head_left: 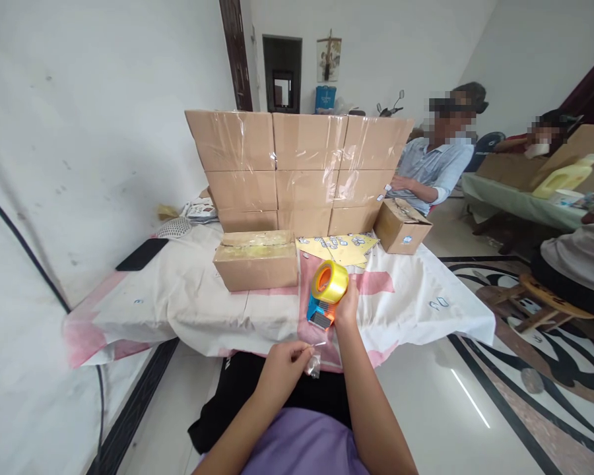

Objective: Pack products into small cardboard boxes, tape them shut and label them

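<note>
My right hand (347,305) grips a tape dispenser (319,311) with a blue and orange body and a big yellow roll of clear packing tape (337,282) on it, over the front of the table. Lower and to the left, my left hand (288,361) pinches a small crumpled piece of clear tape (315,365) above my lap. Just beyond the dispenser, to its left, a closed cardboard box (256,269) stands with tape along its top. Yellow sheets with small stickers (344,249) lie behind the dispenser.
A wall of stacked, taped cartons (307,142) blocks the table's far side. A small box (402,227) stands at the right, and a black phone-like slab (142,254) lies at the left. A person in a light blue shirt (438,165) sits behind; others sit at the green-covered table (519,198).
</note>
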